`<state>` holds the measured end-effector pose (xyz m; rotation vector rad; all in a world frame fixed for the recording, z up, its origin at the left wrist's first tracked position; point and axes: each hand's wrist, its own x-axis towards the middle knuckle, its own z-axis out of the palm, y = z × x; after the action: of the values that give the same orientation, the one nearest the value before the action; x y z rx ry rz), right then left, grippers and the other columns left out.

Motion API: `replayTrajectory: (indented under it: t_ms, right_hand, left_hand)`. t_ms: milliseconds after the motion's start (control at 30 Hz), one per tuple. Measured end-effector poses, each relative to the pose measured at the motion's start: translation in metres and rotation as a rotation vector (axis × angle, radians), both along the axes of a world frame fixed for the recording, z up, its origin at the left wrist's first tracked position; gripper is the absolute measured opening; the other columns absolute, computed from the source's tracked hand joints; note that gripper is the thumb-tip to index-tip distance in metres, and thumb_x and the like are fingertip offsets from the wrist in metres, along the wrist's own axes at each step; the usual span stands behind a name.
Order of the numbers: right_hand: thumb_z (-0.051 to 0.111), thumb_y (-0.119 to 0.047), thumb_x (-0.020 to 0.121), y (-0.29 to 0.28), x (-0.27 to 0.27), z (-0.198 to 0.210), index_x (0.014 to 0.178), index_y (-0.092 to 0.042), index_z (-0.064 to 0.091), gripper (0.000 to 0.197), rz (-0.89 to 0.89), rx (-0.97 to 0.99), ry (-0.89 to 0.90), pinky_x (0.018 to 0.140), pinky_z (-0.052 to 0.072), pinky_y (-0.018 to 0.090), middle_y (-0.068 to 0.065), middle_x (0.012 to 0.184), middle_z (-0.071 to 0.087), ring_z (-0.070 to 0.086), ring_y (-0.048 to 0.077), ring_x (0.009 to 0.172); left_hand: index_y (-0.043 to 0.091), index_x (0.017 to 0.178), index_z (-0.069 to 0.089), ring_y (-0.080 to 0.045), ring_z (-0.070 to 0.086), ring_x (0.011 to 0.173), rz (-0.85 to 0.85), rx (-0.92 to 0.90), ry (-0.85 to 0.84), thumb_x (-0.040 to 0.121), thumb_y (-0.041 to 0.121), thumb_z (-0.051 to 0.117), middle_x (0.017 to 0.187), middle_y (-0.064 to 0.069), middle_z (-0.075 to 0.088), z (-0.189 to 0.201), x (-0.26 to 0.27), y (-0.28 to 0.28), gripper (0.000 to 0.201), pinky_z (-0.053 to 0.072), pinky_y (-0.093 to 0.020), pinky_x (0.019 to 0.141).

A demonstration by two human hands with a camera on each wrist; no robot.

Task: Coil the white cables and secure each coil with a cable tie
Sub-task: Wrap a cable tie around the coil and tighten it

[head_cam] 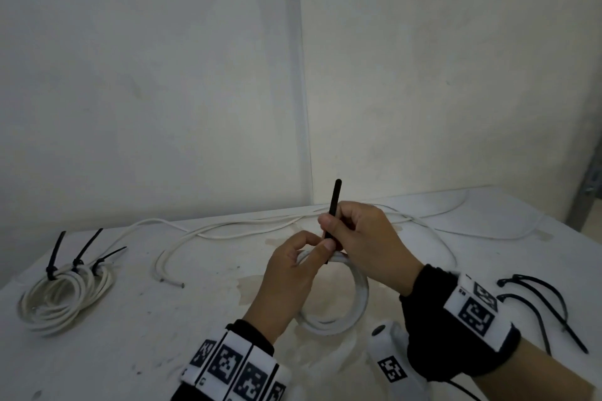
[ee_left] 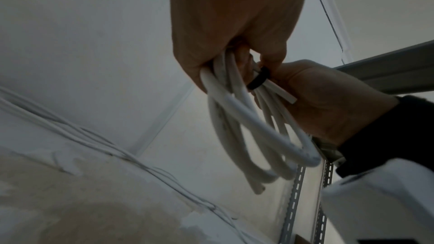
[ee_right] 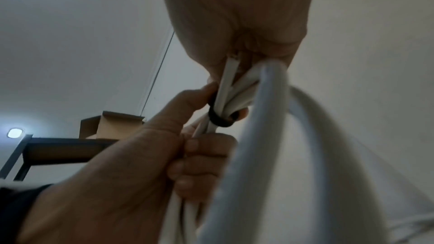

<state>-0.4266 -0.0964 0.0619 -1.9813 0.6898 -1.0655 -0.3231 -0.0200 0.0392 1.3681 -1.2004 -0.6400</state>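
Black-and-white coded wristbands (head_cam: pixel 476 311), unreadable

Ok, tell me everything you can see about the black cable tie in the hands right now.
The cable tie is a thin black strap, plastic by its look. It loops round the bunched strands of the white coil, held above the table. Its free tail sticks upward, pinched by the right hand. The left hand grips the coil beside the loop, thumb touching it.

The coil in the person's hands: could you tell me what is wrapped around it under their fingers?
A black cable tie loops around the bunched strands of the white coil. Its tail sticks up from the right hand. The left hand covers the tie's head.
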Motion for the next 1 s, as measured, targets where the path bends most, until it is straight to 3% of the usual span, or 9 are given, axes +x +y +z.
replayTrajectory:
  t_ms: [100,200,333,467,633,700,800,900,1000]
  right_hand:
    - [0.057,-0.021,0.090,-0.003,0.003,0.002,0.066,0.001,0.053,0.033,-0.057,-0.050,0.000,0.054,0.038,0.033,0.021,0.062,0.057,0.044,0.019,0.054]
    - [0.058,-0.021,0.090,-0.003,0.006,0.000,0.064,-0.002,0.052,0.032,-0.074,-0.047,0.001,0.053,0.037,0.031,0.012,0.057,0.052,0.042,0.018,0.051]
    - [0.059,-0.018,0.089,-0.003,0.006,-0.007,0.068,0.002,0.054,0.029,-0.013,0.072,-0.067,0.056,0.042,0.033,0.013,0.058,0.054,0.047,0.021,0.054]
    - [0.058,-0.015,0.089,-0.002,0.003,-0.005,0.066,-0.013,0.054,0.023,0.105,0.123,-0.009,0.062,0.047,0.034,0.007,0.062,0.056,0.051,0.018,0.060]
    - [0.060,-0.014,0.088,-0.001,0.007,-0.006,0.063,-0.020,0.050,0.028,-0.060,-0.029,0.020,0.056,0.040,0.023,-0.005,0.056,0.054,0.047,0.008,0.052]
    - [0.060,-0.013,0.087,-0.002,0.009,-0.011,0.063,-0.017,0.053,0.026,-0.069,-0.016,-0.018,0.057,0.042,0.027,-0.001,0.057,0.056,0.049,0.011,0.054]
    - [0.057,-0.015,0.089,-0.003,0.011,-0.019,0.070,-0.010,0.058,0.020,0.017,0.048,-0.046,0.063,0.046,0.035,0.005,0.063,0.059,0.052,0.015,0.061]
    - [0.044,-0.028,0.096,0.001,0.011,-0.027,0.078,-0.016,0.057,0.025,0.119,0.073,0.078,0.065,0.045,0.021,-0.005,0.070,0.057,0.052,0.002,0.064]
    - [0.031,-0.039,0.097,0.008,0.016,-0.036,0.096,-0.012,0.062,0.041,0.232,0.174,0.130,0.064,0.049,0.023,0.006,0.072,0.063,0.060,0.012,0.065]
  left_hand:
    - [0.015,0.071,0.058,-0.005,0.029,0.039,0.010,0.022,0.038,0.090,0.026,0.054,0.039,0.011,0.039,0.002,-0.001,-0.001,0.022,0.027,-0.015,0.041]
    - [0.016,0.071,0.057,-0.004,0.030,0.038,0.002,0.036,0.023,0.091,0.026,0.054,0.040,0.011,0.041,0.001,0.000,0.000,0.022,0.027,-0.014,0.041]
    - [0.017,0.070,0.058,0.003,0.042,0.037,-0.005,0.023,-0.011,0.091,0.021,0.054,0.040,0.018,0.048,-0.001,0.003,0.002,0.022,0.030,-0.008,0.042]
    - [0.018,0.066,0.059,-0.001,0.038,0.039,0.028,0.038,-0.013,0.090,0.024,0.056,0.040,0.016,0.047,-0.003,0.008,0.001,0.025,0.028,-0.009,0.044]
    - [0.016,0.068,0.053,-0.001,0.035,0.036,0.025,0.028,-0.079,0.091,0.024,0.054,0.039,0.014,0.045,-0.002,0.005,-0.001,0.024,0.026,-0.013,0.044]
    - [0.017,0.069,0.053,-0.002,0.033,0.037,0.034,0.033,-0.094,0.091,0.026,0.054,0.040,0.013,0.045,-0.005,0.007,-0.002,0.024,0.026,-0.016,0.045]
    - [0.019,0.072,0.057,0.002,0.041,0.040,0.041,0.039,-0.131,0.090,0.030,0.054,0.043,0.018,0.051,-0.008,0.012,0.002,0.022,0.029,-0.014,0.048]
    - [0.015,0.075,0.058,0.001,0.040,0.039,0.062,0.043,-0.093,0.090,0.034,0.052,0.043,0.015,0.050,-0.007,0.020,0.005,0.025,0.030,-0.012,0.047]
    - [0.004,0.087,0.058,-0.001,0.035,0.040,0.083,0.051,0.002,0.092,0.034,0.048,0.049,0.009,0.043,-0.006,0.027,0.006,0.033,0.030,-0.015,0.043]
